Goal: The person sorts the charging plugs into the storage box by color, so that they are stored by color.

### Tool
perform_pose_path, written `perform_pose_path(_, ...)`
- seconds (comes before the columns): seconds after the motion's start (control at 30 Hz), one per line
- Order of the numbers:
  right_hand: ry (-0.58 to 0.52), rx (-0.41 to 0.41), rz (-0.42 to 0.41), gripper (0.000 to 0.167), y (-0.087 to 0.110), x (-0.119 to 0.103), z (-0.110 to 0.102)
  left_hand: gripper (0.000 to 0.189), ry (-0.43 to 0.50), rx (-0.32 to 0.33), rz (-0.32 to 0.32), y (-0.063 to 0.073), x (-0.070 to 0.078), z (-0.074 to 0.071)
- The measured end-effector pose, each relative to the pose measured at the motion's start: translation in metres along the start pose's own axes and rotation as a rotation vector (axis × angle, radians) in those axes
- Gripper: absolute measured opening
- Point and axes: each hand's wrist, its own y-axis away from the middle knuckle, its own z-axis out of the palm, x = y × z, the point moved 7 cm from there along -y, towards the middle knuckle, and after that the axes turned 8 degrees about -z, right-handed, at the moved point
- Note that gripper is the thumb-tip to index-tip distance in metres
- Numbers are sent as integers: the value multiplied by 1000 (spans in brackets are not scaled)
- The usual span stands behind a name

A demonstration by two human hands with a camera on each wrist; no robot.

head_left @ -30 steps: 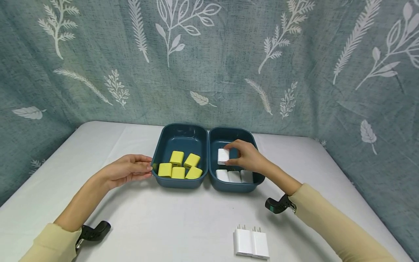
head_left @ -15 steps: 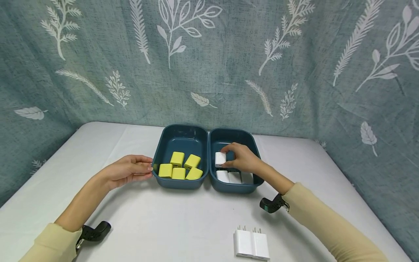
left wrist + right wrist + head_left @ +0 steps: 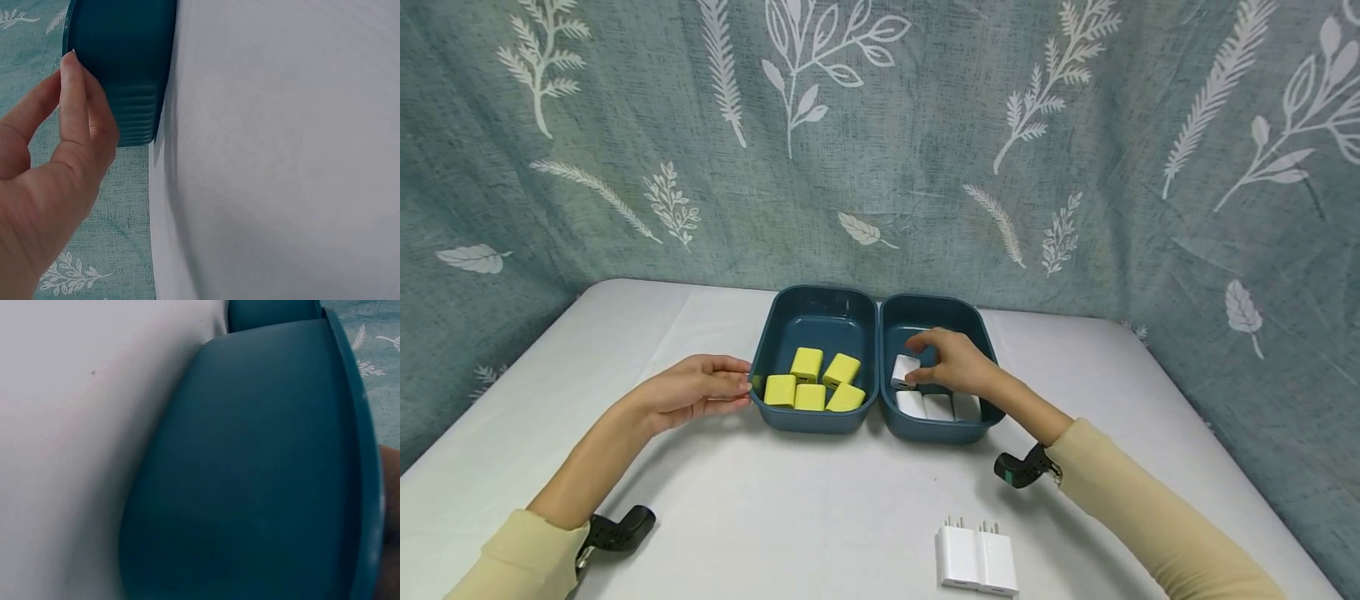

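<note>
Two dark teal bins stand side by side. The left bin [image 3: 812,423] holds several yellow charger blocks [image 3: 810,397]; the right bin [image 3: 936,432] has white chargers in it. My left hand [image 3: 700,392] touches the left bin's rim with fairly straight fingers, seen also in the left wrist view beside the bin wall [image 3: 128,56]. Over the right bin, my right hand [image 3: 958,362] has thumb and index finger spread around a white charger [image 3: 905,369]. That charger leans slightly, behind a row of white chargers [image 3: 937,407]. In the right wrist view the bin wall [image 3: 244,462] hides the fingers.
Two more white chargers [image 3: 977,558] with upward-pointing prongs lie side by side near the table's front. A white cloth [image 3: 760,517] covers the table. A patterned green curtain [image 3: 925,150] hangs behind the bins.
My right hand has moved a little left and lowered the white charger into the right bin. Its fingers have parted from the charger, which now tilts. The left hand stays at the rim.
</note>
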Motion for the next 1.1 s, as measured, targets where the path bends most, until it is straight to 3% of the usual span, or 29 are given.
perform_pose_path(0.37, -26, 41, -36, 50, 17, -5, -12, 47, -9, 2, -3, -1, -1, 1)
perform_pose_path(1.1, 6, 37, -54, 44, 65, -12, -30, 46, 9, 7, -15, 1, 0, 2)
